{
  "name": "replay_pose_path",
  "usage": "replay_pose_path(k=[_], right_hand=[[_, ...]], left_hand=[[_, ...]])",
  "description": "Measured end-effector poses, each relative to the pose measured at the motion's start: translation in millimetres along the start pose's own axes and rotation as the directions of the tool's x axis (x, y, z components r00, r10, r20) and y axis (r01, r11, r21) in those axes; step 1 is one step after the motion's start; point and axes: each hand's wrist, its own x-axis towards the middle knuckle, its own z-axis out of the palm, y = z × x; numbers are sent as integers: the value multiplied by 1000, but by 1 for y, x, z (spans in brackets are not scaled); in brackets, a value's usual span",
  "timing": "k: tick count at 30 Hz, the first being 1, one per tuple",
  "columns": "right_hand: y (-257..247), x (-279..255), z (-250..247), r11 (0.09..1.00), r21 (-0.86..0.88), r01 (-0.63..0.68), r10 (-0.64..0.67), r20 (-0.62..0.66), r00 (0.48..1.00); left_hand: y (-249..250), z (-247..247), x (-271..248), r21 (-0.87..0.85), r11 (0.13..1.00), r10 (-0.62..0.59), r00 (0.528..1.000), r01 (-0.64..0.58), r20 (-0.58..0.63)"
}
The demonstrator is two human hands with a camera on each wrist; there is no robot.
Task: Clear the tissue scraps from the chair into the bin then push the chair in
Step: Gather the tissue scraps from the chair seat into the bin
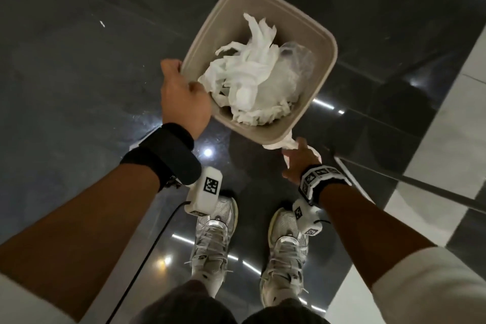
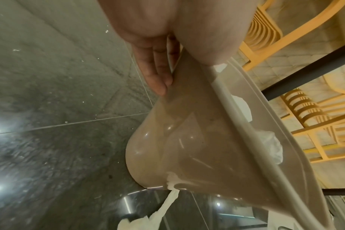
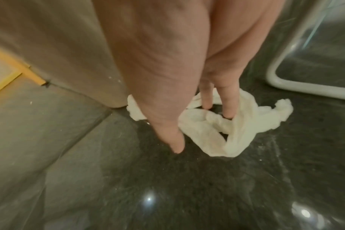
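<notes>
Dark glossy floor [image 1: 65,87] fills frame. Beige bin [image 1: 324,42] upper centre, tilted, white tissue scraps [image 1: 252,79] piled inside. Yellow slatted chair [image 2: 266,31] upper right in left-wrist view. Left hand [image 1: 184,97] grips bin rim, thumb inside, fingers flat on outer wall. Right hand [image 1: 299,163] below bin, fingers straight down onto loose tissue strip [image 3: 217,129] on floor; no pinch visible. No readable writing; wrist units carry square black-white markers only.
</notes>
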Motion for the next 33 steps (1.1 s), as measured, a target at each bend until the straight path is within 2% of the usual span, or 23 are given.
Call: replay_pose_path(k=[2, 5, 8, 10, 12, 14, 15, 16, 18, 19, 20, 21, 22, 23, 25, 27, 28, 30, 32, 33], right_hand=[[-6, 1, -5, 996, 51, -68, 70, -40, 997], [-1, -18, -37, 972, 229, -52, 80, -114, 990], [14, -58, -85, 862, 507, 8, 157, -283, 946], [18, -92, -117, 689, 721, 66, 298, -366, 881], [8, -135, -149, 516, 820, 250, 432, -500, 751], [-17, -176, -171, 401, 775, 488, 415, -629, 657], [-34, -193, -176, 379, 734, 563, 350, -677, 648], [-52, -204, -177, 392, 707, 589, 268, -700, 662], [-80, -199, -161, 520, 659, 544, 77, -670, 738], [-89, -186, -148, 626, 631, 458, 16, -598, 802], [-93, -169, -136, 771, 552, 318, -15, -482, 876], [-93, -154, -123, 901, 406, 151, -11, -327, 945], [-91, -143, -113, 973, 230, 24, 18, -179, 984], [-89, -137, -107, 993, 108, -36, 45, -82, 996], [-86, -139, -106, 993, 94, -67, 69, -22, 997], [-86, -157, -117, 990, 142, -26, 35, -64, 997], [-83, -170, -125, 985, 173, -11, 27, -88, 996], [-78, -200, -148, 955, 295, 19, 27, -153, 988], [-73, -233, -174, 907, 413, 89, 7, -225, 974], [-70, -251, -186, 877, 467, 112, 9, -248, 969]], left_hand=[[1, -2, 0, -10, 1000, 16, 999, -16, 29], [7, -6, -4, 8, 1000, 17, 998, -18, 68], [17, -11, -14, 14, 1000, -29, 993, 28, 112], [23, -14, -27, -8, 993, -113, 983, 115, 143], [30, -14, -41, -16, 981, -189, 966, 195, 176], [34, -11, -56, 15, 970, -238, 946, 241, 221], [34, -8, -63, 13, 965, -257, 933, 262, 252], [34, -5, -70, -2, 959, -270, 918, 282, 291], [31, 0, -81, -31, 954, -270, 899, 299, 346], [29, 2, -85, -14, 955, -271, 893, 296, 360], [29, 2, -88, 18, 957, -277, 888, 290, 368], [26, 1, -89, 52, 958, -280, 885, 281, 372], [23, 0, -89, 88, 960, -280, 881, 267, 381], [20, -2, -89, 117, 964, -267, 876, 240, 400], [16, -7, -87, 191, 972, -211, 859, 135, 467], [24, -15, -83, 265, 964, -173, 838, 35, 518], [32, -18, -82, 287, 958, -182, 828, 27, 530], [61, -25, -76, 291, 954, -223, 820, 72, 528], [95, -31, -69, 276, 956, -235, 835, 104, 499], [116, -35, -68, 274, 958, -213, 844, 82, 493]])
